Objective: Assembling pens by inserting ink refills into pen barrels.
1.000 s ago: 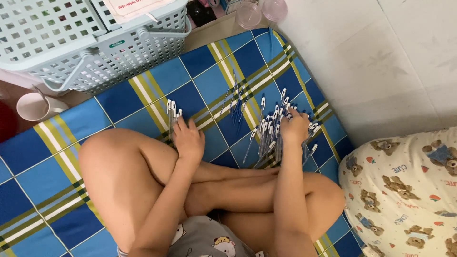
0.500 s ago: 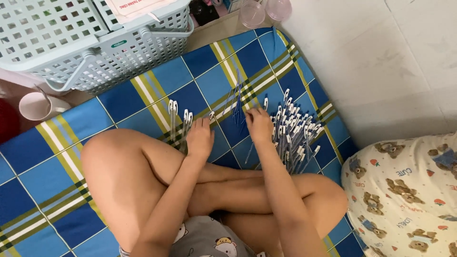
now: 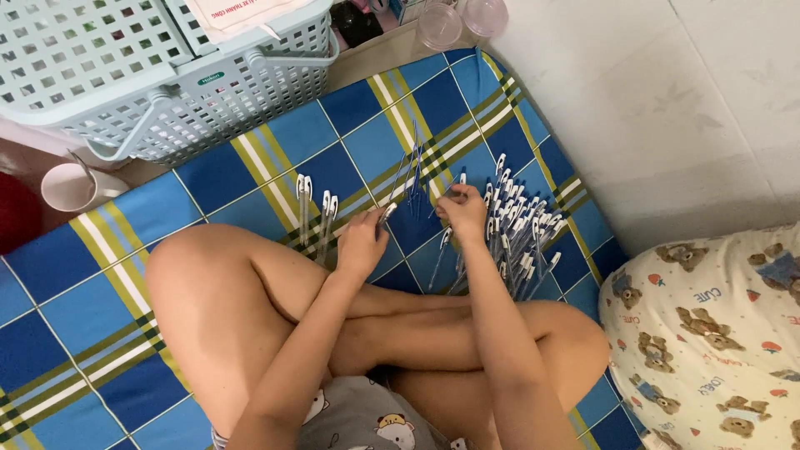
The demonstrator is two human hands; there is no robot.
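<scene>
I sit cross-legged on a blue checked mat (image 3: 250,158). My left hand (image 3: 360,243) is closed on a thin pen with a white cap (image 3: 386,213), just left of the mat's middle. My right hand (image 3: 463,213) is close beside it, pinching another thin pen (image 3: 461,179). A big pile of the same white-capped pens (image 3: 521,237) lies just right of my right hand. A small row of pens (image 3: 312,208) lies left of my left hand. Several thin loose refills (image 3: 410,173) lie beyond both hands.
A pale plastic laundry basket (image 3: 167,92) stands at the mat's far left edge, with a pink cup (image 3: 68,185) beside it. Two clear cups (image 3: 458,21) stand at the far end. A white wall (image 3: 667,108) bounds the right side; a teddy-print pillow (image 3: 708,333) lies at lower right.
My right hand left the big pile and moved left to the middle. My left hand moved right from the small row of pens to meet it.
</scene>
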